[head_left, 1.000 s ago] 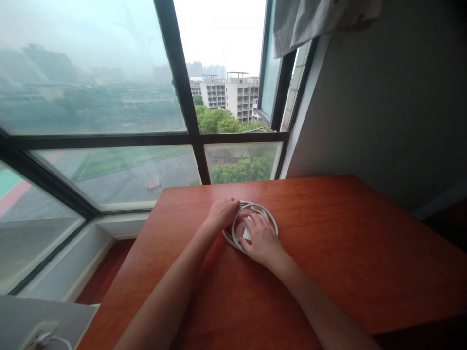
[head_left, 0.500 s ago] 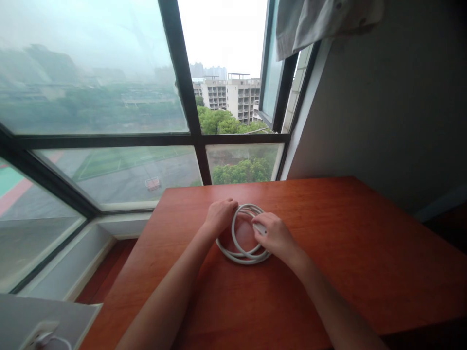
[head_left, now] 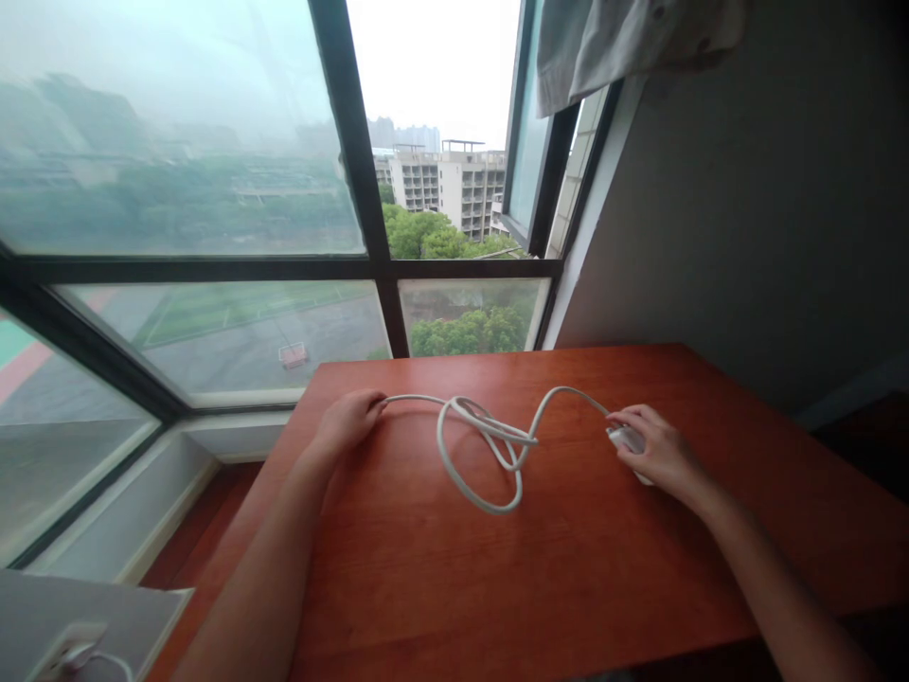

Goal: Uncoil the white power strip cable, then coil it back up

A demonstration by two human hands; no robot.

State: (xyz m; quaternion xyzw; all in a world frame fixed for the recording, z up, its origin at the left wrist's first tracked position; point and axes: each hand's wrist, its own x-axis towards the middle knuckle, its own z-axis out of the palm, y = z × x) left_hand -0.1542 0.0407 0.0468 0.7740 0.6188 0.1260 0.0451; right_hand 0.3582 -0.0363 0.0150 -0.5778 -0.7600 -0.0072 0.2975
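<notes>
A white cable [head_left: 490, 445] lies stretched and looped across the red-brown wooden table [head_left: 568, 568]. My left hand [head_left: 347, 421] is closed on the cable's left end near the table's far left edge. My right hand [head_left: 650, 445] is closed on the white plug at the cable's right end, resting on the table. Between my hands the cable forms a loose loop and a twist in the middle.
A big window with dark frames [head_left: 355, 189] stands behind the table. A grey wall [head_left: 767, 189] is on the right, with cloth [head_left: 625, 38] hanging at the top. A white socket with a cord [head_left: 67, 649] sits at the bottom left.
My hands have moved apart, left hand leftward and right hand rightward. The cable, coiled between them before, is now pulled out into a line with one loose loop.
</notes>
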